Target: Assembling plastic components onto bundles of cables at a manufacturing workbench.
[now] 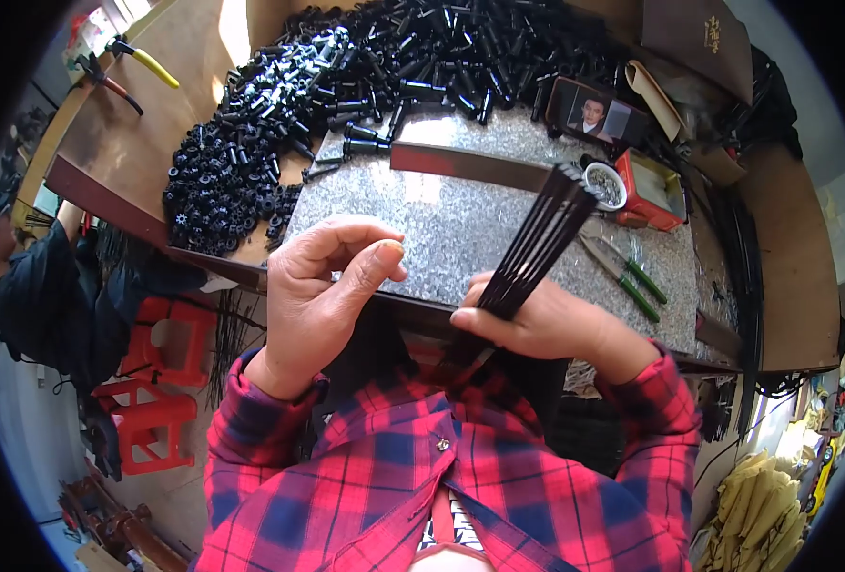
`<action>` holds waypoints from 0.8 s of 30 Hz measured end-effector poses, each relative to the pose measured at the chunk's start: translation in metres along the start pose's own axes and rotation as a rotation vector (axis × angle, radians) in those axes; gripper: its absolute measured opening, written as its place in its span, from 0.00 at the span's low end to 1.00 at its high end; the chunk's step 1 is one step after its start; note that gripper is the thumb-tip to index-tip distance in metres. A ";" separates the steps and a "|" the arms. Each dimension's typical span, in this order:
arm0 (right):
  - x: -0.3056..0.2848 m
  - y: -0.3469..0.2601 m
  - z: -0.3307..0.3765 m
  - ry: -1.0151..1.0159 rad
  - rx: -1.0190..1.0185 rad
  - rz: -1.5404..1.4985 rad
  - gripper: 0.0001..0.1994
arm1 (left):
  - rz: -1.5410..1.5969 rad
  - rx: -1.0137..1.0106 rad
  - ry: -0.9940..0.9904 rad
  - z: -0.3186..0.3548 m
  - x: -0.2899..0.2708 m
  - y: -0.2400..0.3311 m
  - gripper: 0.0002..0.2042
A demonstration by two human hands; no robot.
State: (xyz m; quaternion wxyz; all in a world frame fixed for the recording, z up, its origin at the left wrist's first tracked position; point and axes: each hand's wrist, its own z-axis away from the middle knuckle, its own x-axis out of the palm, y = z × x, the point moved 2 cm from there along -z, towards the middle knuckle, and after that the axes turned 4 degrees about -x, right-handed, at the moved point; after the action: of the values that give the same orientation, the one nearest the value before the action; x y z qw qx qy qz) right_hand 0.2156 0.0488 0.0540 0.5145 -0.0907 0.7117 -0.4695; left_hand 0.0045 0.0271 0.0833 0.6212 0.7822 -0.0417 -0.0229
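My right hand [546,324] is closed round a bundle of thin black rods [537,248], which slants up and to the right over the near part of a speckled grey stone slab [432,229]. The rods' upper ends are gathered close together near a small white cup [604,185] of tiny metal pieces. To the left, my left hand [322,286] hovers over the slab's near edge. Its fingers are curled and its thumb comes close to the index fingertip; whatever may be between them is too small to make out.
Black plastic tube-like parts [441,48] are heaped at the back, with small black ring-like pieces [217,195] at left. A flat dark bar [470,165] crosses the slab. Green-handled pliers [632,284], a red box [653,191] and a phone [596,112] lie right. Red stools [155,419] stand left.
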 end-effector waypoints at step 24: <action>0.026 0.011 0.009 0.363 -0.059 -0.548 0.12 | -0.093 0.379 -0.372 -0.035 0.048 0.046 0.11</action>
State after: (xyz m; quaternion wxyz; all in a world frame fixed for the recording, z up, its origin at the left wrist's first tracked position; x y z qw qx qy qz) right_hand 0.2153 0.0337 0.0291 0.2311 -0.2083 0.7542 -0.5783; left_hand 0.0532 0.0467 0.1364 0.4436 0.8680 -0.1227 -0.1867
